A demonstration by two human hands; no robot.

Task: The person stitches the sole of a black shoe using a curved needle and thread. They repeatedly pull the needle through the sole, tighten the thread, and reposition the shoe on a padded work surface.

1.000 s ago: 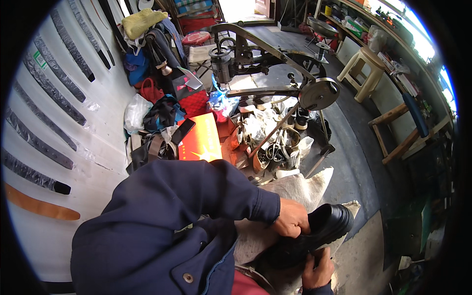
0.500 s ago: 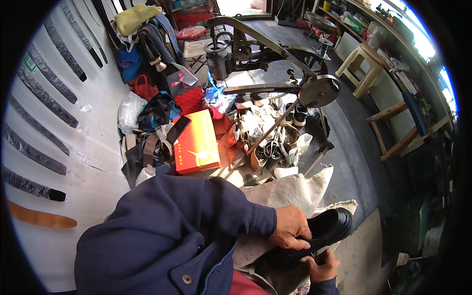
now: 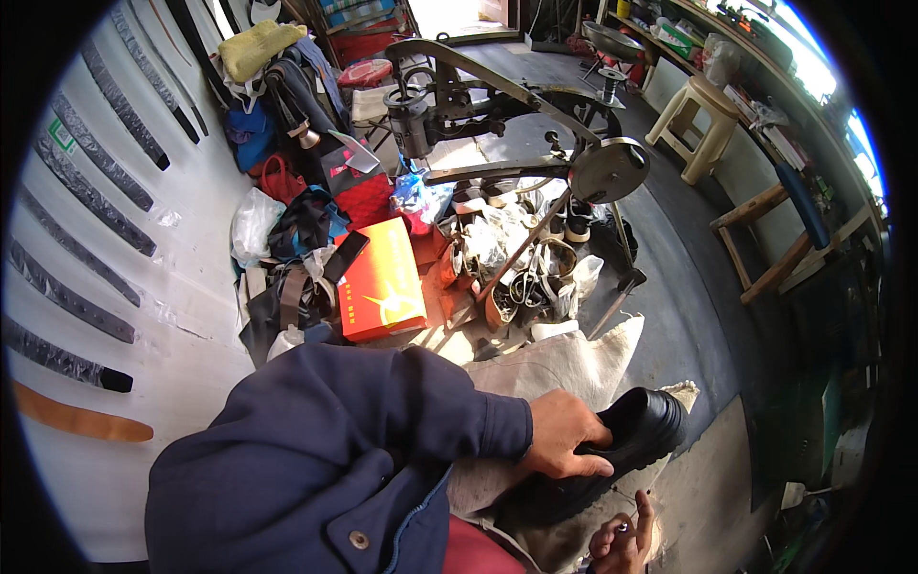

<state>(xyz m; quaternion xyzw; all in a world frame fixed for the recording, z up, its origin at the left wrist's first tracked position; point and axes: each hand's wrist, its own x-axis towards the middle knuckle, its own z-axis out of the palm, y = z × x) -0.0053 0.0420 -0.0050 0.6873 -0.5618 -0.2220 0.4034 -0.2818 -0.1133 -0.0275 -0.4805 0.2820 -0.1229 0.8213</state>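
A black shoe [image 3: 652, 421] lies tilted across my lap, over a pale cloth [image 3: 545, 368]. My left hand [image 3: 564, 432] is closed on its opening edge, thumb outside and fingers reaching in. Below the shoe and apart from it is my right hand [image 3: 622, 543]. Its index finger points up while the other fingers curl round something small with a shiny metal tip, too small to name. Part of the shoe's front is dark and hard to separate from the shadow beneath my left hand.
Ahead stands an old metal sewing machine [image 3: 497, 105] with a round wheel. An orange-red box [image 3: 382, 287] carries a black phone [image 3: 346, 254]. Several shoes and plastic bags [image 3: 535, 258] lie beneath the machine. Stools [image 3: 703, 120] stand to the right; wrapped strips hang on the left wall.
My right hand has come away from the shoe, downward, and its index finger has straightened. The left hand keeps its grip, and the shoe has turned slightly, its heel end tipping up.
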